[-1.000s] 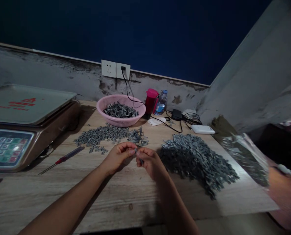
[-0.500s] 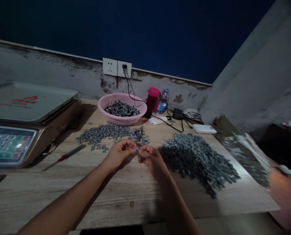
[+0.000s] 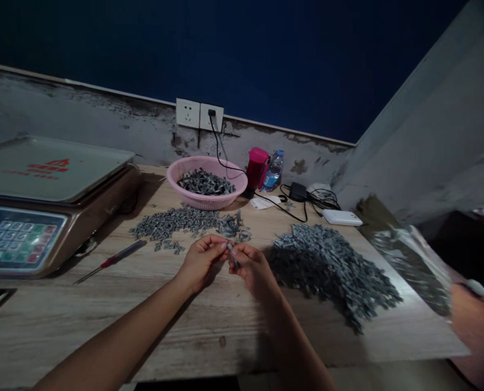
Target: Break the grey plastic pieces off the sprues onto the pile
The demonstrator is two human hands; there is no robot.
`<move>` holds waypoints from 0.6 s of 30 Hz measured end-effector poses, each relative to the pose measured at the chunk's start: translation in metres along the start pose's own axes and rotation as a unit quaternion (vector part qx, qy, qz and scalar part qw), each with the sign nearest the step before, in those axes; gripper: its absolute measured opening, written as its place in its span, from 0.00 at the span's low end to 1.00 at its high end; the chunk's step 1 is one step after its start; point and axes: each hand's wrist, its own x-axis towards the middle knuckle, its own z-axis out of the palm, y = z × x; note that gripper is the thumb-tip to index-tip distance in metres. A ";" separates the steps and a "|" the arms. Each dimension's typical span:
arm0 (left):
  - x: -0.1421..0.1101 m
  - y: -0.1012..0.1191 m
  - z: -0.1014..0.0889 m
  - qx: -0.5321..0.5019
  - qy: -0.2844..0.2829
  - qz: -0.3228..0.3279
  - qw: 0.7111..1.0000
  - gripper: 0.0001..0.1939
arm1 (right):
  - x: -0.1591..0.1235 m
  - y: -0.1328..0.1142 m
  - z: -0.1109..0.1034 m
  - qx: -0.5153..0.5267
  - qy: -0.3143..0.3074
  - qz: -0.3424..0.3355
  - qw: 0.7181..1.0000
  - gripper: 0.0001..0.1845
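Note:
My left hand (image 3: 203, 262) and my right hand (image 3: 252, 265) meet above the middle of the table. Between their fingertips is a small grey plastic piece (image 3: 230, 248); its exact shape is too small to make out. The right thumb and fingers pinch it, and the left thumb and forefinger close on its other side. Beyond the hands lies a spread of small cut grey pieces (image 3: 177, 221), with some longer curved grey strips (image 3: 237, 225) at its right end. A large heap of grey pieces (image 3: 335, 271) lies right of my right hand.
A pink basket (image 3: 207, 203) with grey strips stands at the back. To the left are a weighing scale (image 3: 55, 201) and a screwdriver (image 3: 112, 260). A pink-lidded cup (image 3: 257, 168), water bottle (image 3: 273, 171), black adapter (image 3: 298, 191) with cables and white box (image 3: 342, 217) line the back.
The view has shifted slightly, so everything sits a little further right. The grey piece between my fingertips has turned more upright. Both hands stay together.

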 end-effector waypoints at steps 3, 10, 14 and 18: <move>-0.001 -0.001 0.000 0.005 -0.001 0.005 1.000 0.11 | 0.000 0.000 -0.002 0.003 0.009 0.013 1.000 0.10; -0.001 -0.001 0.001 0.002 -0.003 0.006 1.000 0.11 | -0.002 0.000 -0.001 0.019 -0.001 0.029 0.999 0.10; 0.000 0.000 -0.001 0.024 -0.023 0.014 0.999 0.10 | -0.003 -0.002 0.000 0.024 -0.002 0.031 0.999 0.09; 0.004 0.002 -0.006 0.099 -0.039 0.046 0.993 0.13 | -0.003 -0.005 -0.002 0.007 0.002 0.041 0.999 0.08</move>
